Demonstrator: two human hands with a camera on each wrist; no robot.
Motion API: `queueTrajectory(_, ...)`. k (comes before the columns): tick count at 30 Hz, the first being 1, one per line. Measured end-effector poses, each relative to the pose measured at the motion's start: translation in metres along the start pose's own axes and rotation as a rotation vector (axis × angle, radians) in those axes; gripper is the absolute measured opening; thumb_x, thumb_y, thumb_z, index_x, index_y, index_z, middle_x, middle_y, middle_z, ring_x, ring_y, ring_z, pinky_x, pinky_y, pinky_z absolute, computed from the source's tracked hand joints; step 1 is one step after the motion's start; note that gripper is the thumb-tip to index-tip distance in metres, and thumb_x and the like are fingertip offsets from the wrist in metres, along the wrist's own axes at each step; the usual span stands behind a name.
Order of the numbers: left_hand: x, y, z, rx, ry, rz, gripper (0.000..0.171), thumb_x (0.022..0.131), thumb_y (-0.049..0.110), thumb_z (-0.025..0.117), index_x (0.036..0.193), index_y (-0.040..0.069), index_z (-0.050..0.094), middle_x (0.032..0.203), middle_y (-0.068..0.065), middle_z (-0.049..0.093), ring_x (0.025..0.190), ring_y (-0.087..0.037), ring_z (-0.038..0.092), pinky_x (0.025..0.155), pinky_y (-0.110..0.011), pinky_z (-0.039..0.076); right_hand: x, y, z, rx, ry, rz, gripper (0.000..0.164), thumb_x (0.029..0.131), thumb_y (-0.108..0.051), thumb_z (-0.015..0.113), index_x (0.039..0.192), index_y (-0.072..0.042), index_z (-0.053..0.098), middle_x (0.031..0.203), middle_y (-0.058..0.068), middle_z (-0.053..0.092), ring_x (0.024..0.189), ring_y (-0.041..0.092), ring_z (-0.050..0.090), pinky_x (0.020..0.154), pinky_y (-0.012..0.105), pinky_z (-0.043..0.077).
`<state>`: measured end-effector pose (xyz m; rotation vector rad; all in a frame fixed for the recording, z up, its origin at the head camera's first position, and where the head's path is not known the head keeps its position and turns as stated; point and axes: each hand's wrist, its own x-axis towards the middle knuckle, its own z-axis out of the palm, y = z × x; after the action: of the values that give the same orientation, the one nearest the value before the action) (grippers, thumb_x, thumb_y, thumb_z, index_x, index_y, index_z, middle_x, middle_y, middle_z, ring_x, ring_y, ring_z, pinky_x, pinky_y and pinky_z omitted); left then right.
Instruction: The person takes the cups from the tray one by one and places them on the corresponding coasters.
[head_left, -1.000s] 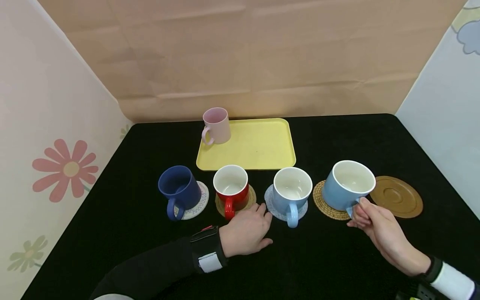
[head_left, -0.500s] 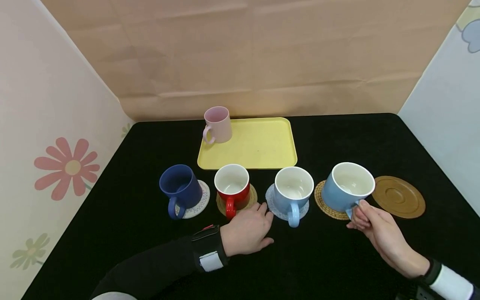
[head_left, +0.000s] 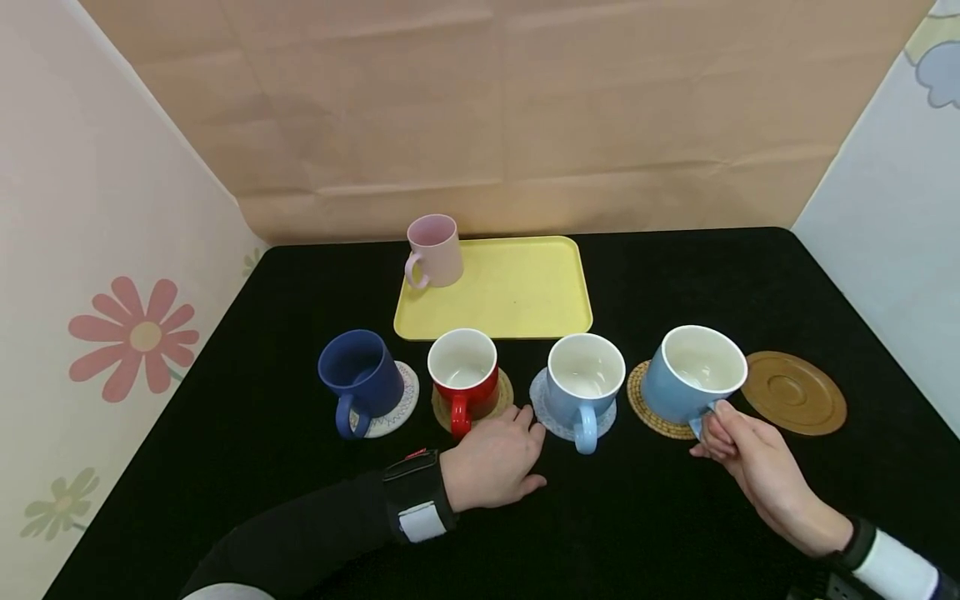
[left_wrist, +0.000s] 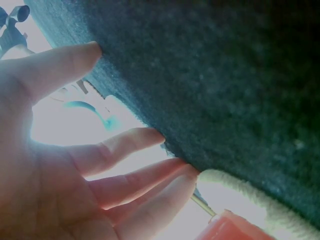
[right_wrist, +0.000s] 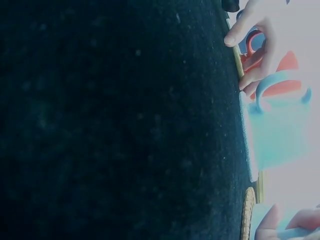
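My right hand (head_left: 761, 475) pinches the handle of a blue mug (head_left: 678, 387) with a white inside. The mug is tilted slightly over a woven coaster (head_left: 660, 421). With fingers spread, my left hand (head_left: 495, 460) rests on the black tabletop, fingertips between the red mug (head_left: 465, 392) and a second light-blue mug (head_left: 581, 408). The red mug stands on a tan coaster (head_left: 504, 404), its handle toward me. Under the second light-blue mug lies a pale blue coaster (head_left: 542, 408). In the right wrist view the right hand's fingers (right_wrist: 270, 222) show at the bottom edge, at the mug handle.
A dark blue mug (head_left: 363, 379) leans on a white patterned coaster (head_left: 401, 408) at left. Behind the row lies a yellow tray (head_left: 517, 292), with a pink mug (head_left: 442, 258) at its left end. A brown round coaster (head_left: 798, 396) lies at far right.
The right hand and the blue mug it holds have shifted very slightly; the mug's rim sits a little lower. The left hand and other mugs stay in place.
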<state>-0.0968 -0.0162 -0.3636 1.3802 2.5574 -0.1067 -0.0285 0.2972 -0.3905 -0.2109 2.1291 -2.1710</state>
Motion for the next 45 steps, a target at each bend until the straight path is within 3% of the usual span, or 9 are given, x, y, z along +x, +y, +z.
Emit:
queueTrajectory(21, 0.000, 0.000, 0.001, -0.004, 0.007, -0.002, 0.060, 0.088, 0.050, 0.067, 0.128, 0.006, 0.061, 0.132, -0.015, 0.058, 0.111, -0.026, 0.059, 0.085, -0.031, 0.053, -0.003, -0.002, 0.009, -0.040, 0.094, 0.069, 0.040, 0.109, -0.025, 0.027, 0.076, -0.006, 0.042, 0.069, 0.003, 0.042, 0.069, 0.021, 0.050, 0.076, 0.026, 0.052)
queueTrajectory(38, -0.002, -0.001, 0.001, -0.018, 0.017, 0.002, 0.059, 0.088, 0.049, 0.067, 0.128, 0.006, 0.061, 0.133, -0.015, 0.057, 0.112, -0.026, 0.059, 0.086, -0.032, 0.053, -0.002, -0.004, 0.001, -0.009, 0.040, 0.122, 0.043, 0.109, -0.027, 0.025, 0.085, -0.003, 0.051, 0.080, 0.004, 0.050, 0.083, 0.018, 0.058, 0.079, 0.027, 0.052)
queueTrajectory(45, -0.002, 0.000, 0.002, -0.017, 0.019, 0.002, 0.059, 0.089, 0.049, 0.067, 0.128, 0.006, 0.060, 0.133, -0.015, 0.057, 0.112, -0.026, 0.059, 0.085, -0.032, 0.054, -0.003, -0.006, -0.004, -0.062, 0.051, 0.154, 0.044, 0.109, -0.026, 0.026, 0.089, 0.001, 0.056, 0.088, 0.007, 0.056, 0.092, 0.016, 0.062, 0.078, 0.026, 0.054)
